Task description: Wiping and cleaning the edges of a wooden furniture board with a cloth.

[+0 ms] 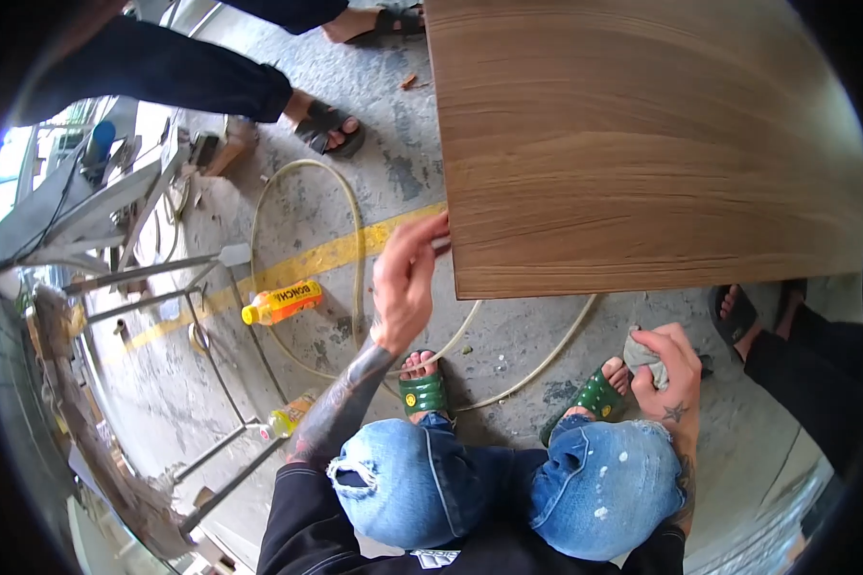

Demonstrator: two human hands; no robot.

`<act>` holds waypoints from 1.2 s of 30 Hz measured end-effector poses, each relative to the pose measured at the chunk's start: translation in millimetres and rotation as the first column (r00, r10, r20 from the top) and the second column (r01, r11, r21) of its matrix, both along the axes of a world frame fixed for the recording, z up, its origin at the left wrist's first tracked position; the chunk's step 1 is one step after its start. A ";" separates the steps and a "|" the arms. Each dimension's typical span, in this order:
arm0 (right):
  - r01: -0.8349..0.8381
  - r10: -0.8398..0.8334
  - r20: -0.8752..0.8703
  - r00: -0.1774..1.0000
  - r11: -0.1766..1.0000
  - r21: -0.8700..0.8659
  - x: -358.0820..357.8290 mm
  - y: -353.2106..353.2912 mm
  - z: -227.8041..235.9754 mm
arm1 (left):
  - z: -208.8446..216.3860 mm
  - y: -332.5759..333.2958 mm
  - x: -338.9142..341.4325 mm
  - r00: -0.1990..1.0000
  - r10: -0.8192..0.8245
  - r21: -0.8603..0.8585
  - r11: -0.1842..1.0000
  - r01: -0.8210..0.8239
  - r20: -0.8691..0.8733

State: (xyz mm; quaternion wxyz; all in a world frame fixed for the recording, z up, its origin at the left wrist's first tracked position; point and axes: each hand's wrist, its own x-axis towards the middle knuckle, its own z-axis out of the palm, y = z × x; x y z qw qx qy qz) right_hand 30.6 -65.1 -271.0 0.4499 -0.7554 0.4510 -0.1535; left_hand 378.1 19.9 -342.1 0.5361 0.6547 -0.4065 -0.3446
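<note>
A large brown wood-grain panel (642, 153) fills the upper right. My left hand (405, 283) is at its left edge near the front corner, fingers stretched out and loosely bent, fingertips against or just beside that edge. The very tips are partly hidden there. Over by my right knee, my right hand (674, 369) is closed round a crumpled grey-green rag (645, 360). This hand is below the panel's front edge and apart from it.
A pale hose (358, 220) loops across the concrete floor. An orange drink bottle (283, 303) and another bottle (290, 416) lie left. A metal frame (153, 278) stands further left. People in sandals (331, 127) stand at upper left and right (734, 311).
</note>
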 end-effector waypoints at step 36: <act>-0.592 0.600 -0.163 0.784 0.640 -0.490 233.8 -107.2 3.4 | 4.8 -47.0 19.2 0.515 0.162 0.122 0.986 -0.111 -0.842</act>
